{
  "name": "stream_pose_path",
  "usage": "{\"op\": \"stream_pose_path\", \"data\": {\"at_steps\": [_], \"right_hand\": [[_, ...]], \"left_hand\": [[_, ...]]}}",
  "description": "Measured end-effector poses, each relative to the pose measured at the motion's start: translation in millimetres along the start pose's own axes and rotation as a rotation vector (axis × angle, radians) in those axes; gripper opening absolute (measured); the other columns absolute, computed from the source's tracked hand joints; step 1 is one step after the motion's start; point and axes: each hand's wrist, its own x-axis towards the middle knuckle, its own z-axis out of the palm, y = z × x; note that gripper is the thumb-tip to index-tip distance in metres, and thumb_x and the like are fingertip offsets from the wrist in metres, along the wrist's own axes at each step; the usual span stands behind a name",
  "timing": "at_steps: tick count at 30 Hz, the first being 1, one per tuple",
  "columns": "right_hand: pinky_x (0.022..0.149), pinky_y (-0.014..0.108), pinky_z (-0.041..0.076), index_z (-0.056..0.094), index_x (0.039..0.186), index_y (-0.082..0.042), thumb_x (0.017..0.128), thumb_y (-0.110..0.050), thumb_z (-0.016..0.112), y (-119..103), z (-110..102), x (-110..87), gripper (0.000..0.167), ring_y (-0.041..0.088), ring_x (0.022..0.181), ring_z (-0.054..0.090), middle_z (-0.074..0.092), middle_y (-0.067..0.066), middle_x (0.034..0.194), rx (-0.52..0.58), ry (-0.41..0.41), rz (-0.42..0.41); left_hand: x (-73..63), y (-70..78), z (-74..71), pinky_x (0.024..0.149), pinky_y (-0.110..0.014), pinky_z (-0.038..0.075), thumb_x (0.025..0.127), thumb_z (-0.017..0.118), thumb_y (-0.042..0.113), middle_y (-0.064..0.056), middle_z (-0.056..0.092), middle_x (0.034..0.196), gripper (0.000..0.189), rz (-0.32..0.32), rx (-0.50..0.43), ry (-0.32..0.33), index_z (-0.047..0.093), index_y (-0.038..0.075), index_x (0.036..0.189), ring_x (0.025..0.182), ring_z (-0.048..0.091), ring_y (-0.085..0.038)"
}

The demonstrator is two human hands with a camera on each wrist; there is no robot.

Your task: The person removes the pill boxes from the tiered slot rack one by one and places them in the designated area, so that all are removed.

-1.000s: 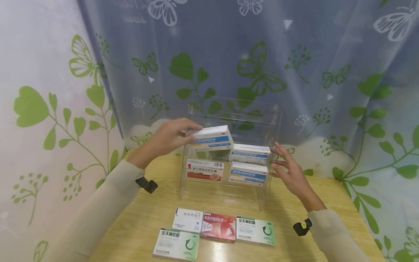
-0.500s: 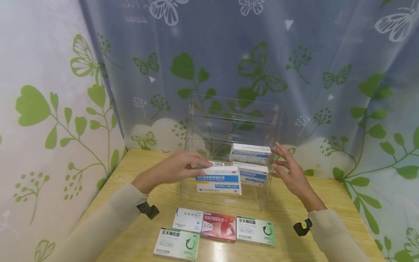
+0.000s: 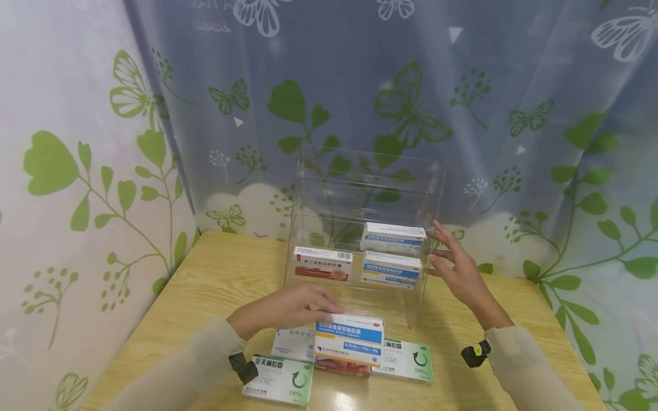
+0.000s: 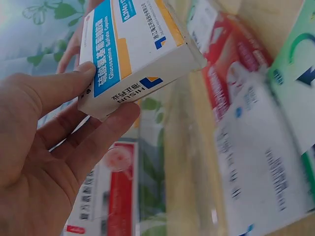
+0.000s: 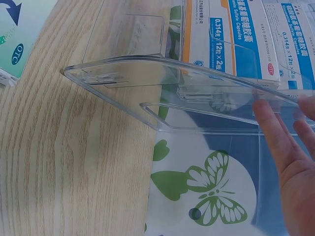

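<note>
My left hand (image 3: 295, 308) holds a blue-and-white medicine box (image 3: 349, 341) by its left end, between thumb and fingers. It hangs above the boxes lying on the table and partly covers a red medicine box (image 3: 343, 367). In the left wrist view, the held box (image 4: 133, 44) reads Glucosamine Sulfate Capsules. My right hand (image 3: 460, 277) is at the right side of a clear acrylic rack (image 3: 354, 294), its extended fingers touching the side panel in the right wrist view. On the rack are two more blue-and-white boxes (image 3: 393, 270) and a red-and-white box (image 3: 323, 264).
On the wooden table (image 3: 216, 302), in front of the rack, lie a green-and-white box (image 3: 277, 379), another green-and-white box (image 3: 408, 361) and a white box (image 3: 293, 344). A patterned curtain (image 3: 349, 68) hangs behind the rack.
My left hand has brought the blue-and-white medicine box down from the rack's middle tier, toward me and over the flat boxes. The right hand has stayed at the rack's side.
</note>
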Motion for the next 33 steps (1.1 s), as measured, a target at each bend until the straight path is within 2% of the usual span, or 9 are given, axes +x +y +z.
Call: {"op": "stream_pose_path", "data": {"at_steps": [9,15,20,24,27,33], "right_hand": [[0.087,0.032,0.068,0.017,0.177,-0.026,0.114,-0.005,0.055,0,0,0.5,0.077,0.061,0.14,0.052,0.031,0.028,0.174,-0.01,-0.001,0.001],[0.087,0.031,0.068,0.017,0.177,-0.025,0.114,-0.004,0.055,-1,1,1.5,0.077,0.061,0.14,0.052,0.031,0.027,0.174,-0.009,0.0,0.0],[0.087,0.032,0.068,0.016,0.177,-0.023,0.114,-0.004,0.055,0,0,1.1,0.076,0.06,0.14,0.051,0.031,0.027,0.174,-0.008,0.0,-0.003],[0.087,0.031,0.068,0.016,0.177,-0.023,0.114,-0.004,0.055,-1,1,0.8,0.076,0.061,0.14,0.051,0.031,0.028,0.174,-0.004,-0.001,-0.001],[0.087,0.031,0.068,0.016,0.177,-0.024,0.114,-0.005,0.055,-1,1,0.8,0.076,0.061,0.14,0.051,0.031,0.028,0.174,-0.001,-0.003,0.003],[0.088,0.033,0.068,0.016,0.177,-0.023,0.114,-0.005,0.054,-2,1,0.7,0.076,0.06,0.141,0.051,0.031,0.026,0.174,-0.004,0.0,0.015]], "left_hand": [[-3.0,-3.8,30.4,0.109,-0.029,0.056,0.103,0.077,0.025,0.006,0.078,0.13,0.026,-0.063,-0.057,-0.015,0.081,0.019,0.128,0.124,0.07,-0.009],[-7.7,-7.2,47.0,0.105,-0.023,0.056,0.102,0.078,0.028,0.016,0.078,0.123,0.025,-0.137,-0.099,-0.059,0.083,0.025,0.126,0.114,0.068,0.003],[-10.5,-9.0,56.1,0.108,-0.025,0.055,0.101,0.08,0.028,0.013,0.079,0.123,0.022,-0.143,-0.103,-0.072,0.084,0.023,0.122,0.117,0.069,0.002],[-13.2,-8.2,63.7,0.112,-0.029,0.054,0.1,0.081,0.029,0.015,0.077,0.126,0.02,-0.178,-0.122,-0.086,0.085,0.024,0.119,0.122,0.066,0.0],[-16.2,-8.3,68.2,0.113,-0.03,0.054,0.101,0.08,0.032,0.019,0.074,0.125,0.02,-0.195,-0.105,-0.095,0.085,0.025,0.119,0.122,0.065,0.002],[-18.9,-10.0,71.8,0.113,-0.031,0.054,0.102,0.079,0.031,0.019,0.073,0.125,0.02,-0.206,-0.078,-0.098,0.085,0.026,0.121,0.122,0.064,0.002]]}}
